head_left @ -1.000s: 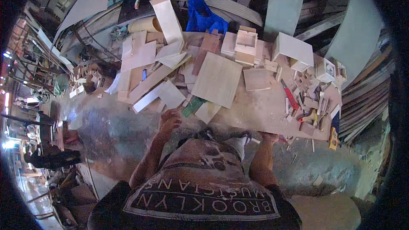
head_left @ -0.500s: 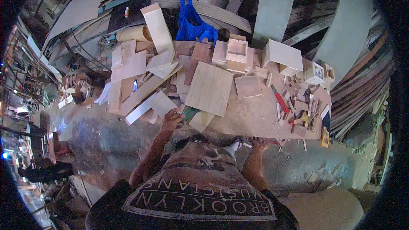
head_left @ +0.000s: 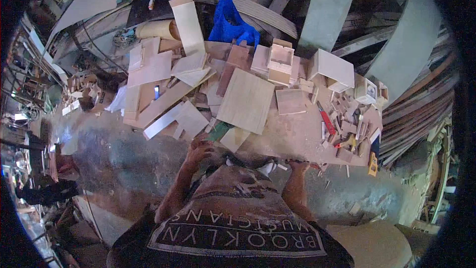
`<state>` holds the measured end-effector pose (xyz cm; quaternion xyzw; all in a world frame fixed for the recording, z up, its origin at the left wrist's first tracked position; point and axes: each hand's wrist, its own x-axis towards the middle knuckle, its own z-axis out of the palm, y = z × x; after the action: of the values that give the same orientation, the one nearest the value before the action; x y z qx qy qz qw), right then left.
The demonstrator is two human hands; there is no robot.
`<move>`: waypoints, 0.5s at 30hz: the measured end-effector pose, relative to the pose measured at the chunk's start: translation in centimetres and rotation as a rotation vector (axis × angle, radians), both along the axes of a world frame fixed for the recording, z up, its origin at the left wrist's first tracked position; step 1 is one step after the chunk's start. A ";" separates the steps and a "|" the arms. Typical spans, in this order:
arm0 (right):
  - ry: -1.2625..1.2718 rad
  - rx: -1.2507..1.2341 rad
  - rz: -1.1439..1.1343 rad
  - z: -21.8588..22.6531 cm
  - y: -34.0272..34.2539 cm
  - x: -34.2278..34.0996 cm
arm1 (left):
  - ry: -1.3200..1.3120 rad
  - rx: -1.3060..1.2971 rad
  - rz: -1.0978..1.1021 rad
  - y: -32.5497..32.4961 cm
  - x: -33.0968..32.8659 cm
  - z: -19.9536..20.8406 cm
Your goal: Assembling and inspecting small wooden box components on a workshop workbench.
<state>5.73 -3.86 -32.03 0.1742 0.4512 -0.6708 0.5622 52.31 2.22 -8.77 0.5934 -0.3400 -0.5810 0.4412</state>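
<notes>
My left hand (head_left: 200,152) is at the table's front edge, its fingers closed at the near end of a flat green piece (head_left: 219,130), perhaps a sheet of sandpaper. That piece lies beside a square wooden board (head_left: 246,100) and a smaller pale wood piece (head_left: 235,139). Farther right, my right hand (head_left: 298,167) rests against the front edge of the table, its fingers mostly hidden. A small reddish thing (head_left: 314,165) shows next to it; whether I hold it does not show.
Wood offcuts and planks (head_left: 171,97) crowd the table's left. Small open wooden boxes (head_left: 281,59) and a white box (head_left: 331,69) stand at the back. A red-handled tool (head_left: 326,121) and a yellow tape measure (head_left: 373,164) lie right. A blue bag (head_left: 230,27) hangs behind.
My left hand has drawn back toward me, and more of the green piece shows, brighter than before. My right hand has hardly moved. The whole view has shifted slightly.
</notes>
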 end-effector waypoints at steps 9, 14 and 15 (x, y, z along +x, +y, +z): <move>0.160 0.233 0.092 8.7 0.5 1.3 | 0.064 0.098 0.081 -2.0 -0.3 3.1; 0.201 0.217 0.064 5.0 1.4 -1.5 | 0.049 0.139 0.064 -1.9 0.2 4.0; 0.270 0.247 0.065 5.5 1.4 -0.5 | 0.048 0.122 0.088 -1.0 0.7 3.1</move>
<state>5.24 -2.49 -26.49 0.1356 0.6069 -0.6090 0.4924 53.02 1.23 -5.69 0.6193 -0.2669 -0.5948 0.4375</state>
